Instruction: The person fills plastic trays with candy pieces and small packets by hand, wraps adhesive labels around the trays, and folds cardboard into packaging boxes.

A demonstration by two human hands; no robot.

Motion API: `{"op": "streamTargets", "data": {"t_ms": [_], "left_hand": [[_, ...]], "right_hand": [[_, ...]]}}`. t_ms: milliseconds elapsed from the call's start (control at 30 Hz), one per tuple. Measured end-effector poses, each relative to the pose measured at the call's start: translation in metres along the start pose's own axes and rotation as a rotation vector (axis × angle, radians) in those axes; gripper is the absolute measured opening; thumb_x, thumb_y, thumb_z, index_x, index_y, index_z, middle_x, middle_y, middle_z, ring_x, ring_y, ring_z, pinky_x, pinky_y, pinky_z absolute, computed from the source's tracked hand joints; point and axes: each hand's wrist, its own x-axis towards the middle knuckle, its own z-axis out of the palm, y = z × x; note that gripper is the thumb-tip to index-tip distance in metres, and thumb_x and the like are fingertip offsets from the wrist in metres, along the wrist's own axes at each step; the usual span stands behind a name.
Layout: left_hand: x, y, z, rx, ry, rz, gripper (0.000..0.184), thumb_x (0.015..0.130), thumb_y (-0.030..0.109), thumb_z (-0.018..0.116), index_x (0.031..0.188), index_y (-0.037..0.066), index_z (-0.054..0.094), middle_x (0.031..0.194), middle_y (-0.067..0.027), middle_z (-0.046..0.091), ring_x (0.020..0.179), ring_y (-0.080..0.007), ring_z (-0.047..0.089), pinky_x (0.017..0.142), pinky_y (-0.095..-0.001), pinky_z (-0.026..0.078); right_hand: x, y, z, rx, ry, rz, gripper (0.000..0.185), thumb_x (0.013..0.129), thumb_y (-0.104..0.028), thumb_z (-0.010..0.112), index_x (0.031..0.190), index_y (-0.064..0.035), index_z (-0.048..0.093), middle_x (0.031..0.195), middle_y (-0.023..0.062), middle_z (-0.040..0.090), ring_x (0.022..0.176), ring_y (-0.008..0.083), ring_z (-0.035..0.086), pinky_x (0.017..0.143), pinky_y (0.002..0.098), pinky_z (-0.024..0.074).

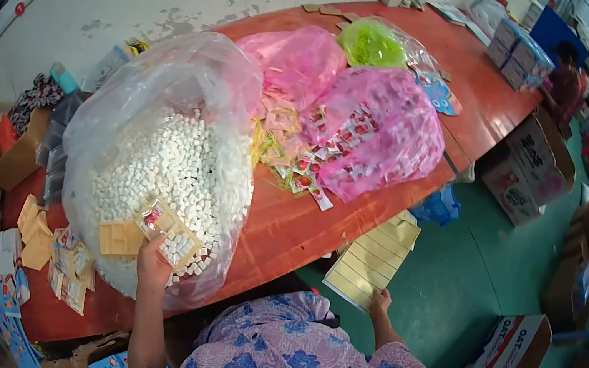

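Observation:
My left hand (154, 263) is closed on a cream compartment tray (169, 222), over the near edge of a large clear plastic bag (172, 78). White cubes and a small red-and-white packet (151, 217) lie in its compartments. Just left of it is a second cream tray (120, 239); whether my fingers also hold it, I cannot tell. Loose white cubes (167, 155) fill the open bag. Beyond the table's front edge, my right hand (381, 302) grips the near corner of a yellowish panel with dark parallel lines (373, 256).
Pink bags (388, 133) with small packets and a green bag (372, 43) stand on the red table (280, 221). More cream trays (37, 234) and sachets (72, 267) lie at left. Cardboard boxes (527, 168) stand on the green floor. A person (565, 85) sits far right.

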Motion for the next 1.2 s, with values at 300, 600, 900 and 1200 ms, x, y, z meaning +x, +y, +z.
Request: {"op": "streamTargets", "data": {"t_ms": [300,600,900,1200], "left_hand": [[0.013,-0.001,-0.001,0.066,-0.048,0.022,0.039,0.076,0.003,0.044,0.115,0.0,0.043,0.108,-0.0134,0.053,0.099,-0.0271,0.053,0.088,-0.0416,0.041],[0.033,0.019,0.02,-0.061,0.114,0.127,0.034,0.076,-0.001,0.048,0.111,-0.001,0.045,0.104,-0.014,0.054,0.095,-0.0261,0.054,0.085,-0.0397,0.044],[0.093,0.04,0.062,0.18,-0.011,0.085,0.029,0.073,-0.005,0.052,0.102,-0.002,0.051,0.093,-0.0164,0.058,0.083,-0.0283,0.06,0.073,-0.045,0.051],[0.139,-0.014,0.093,1.071,0.49,0.407,0.053,0.067,0.001,0.052,0.115,0.001,0.029,0.097,-0.022,0.05,0.092,-0.0374,0.051,0.076,-0.0403,0.043]], "right_hand": [[0.068,-0.085,0.041,-0.489,-0.175,0.025,0.032,0.08,-0.022,0.053,0.107,-0.0056,0.048,0.084,0.0086,0.053,0.068,0.0195,0.051,0.051,0.0331,0.0425],[0.006,-0.066,0.029,-0.506,-0.931,0.093,0.01,0.077,-0.012,0.048,0.081,-0.0039,0.053,0.064,0.0048,0.054,0.052,0.0149,0.055,0.037,0.0228,0.0389],[-0.021,-0.041,0.006,-0.625,-0.944,0.266,0.013,0.079,-0.014,0.05,0.087,-0.007,0.055,0.068,0.0046,0.055,0.054,0.0159,0.057,0.04,0.0247,0.0412],[-0.003,-0.055,0.034,-0.425,-0.713,0.547,0.015,0.08,-0.016,0.049,0.089,-0.0061,0.056,0.069,0.0069,0.057,0.054,0.0158,0.057,0.04,0.0263,0.0411]]}}
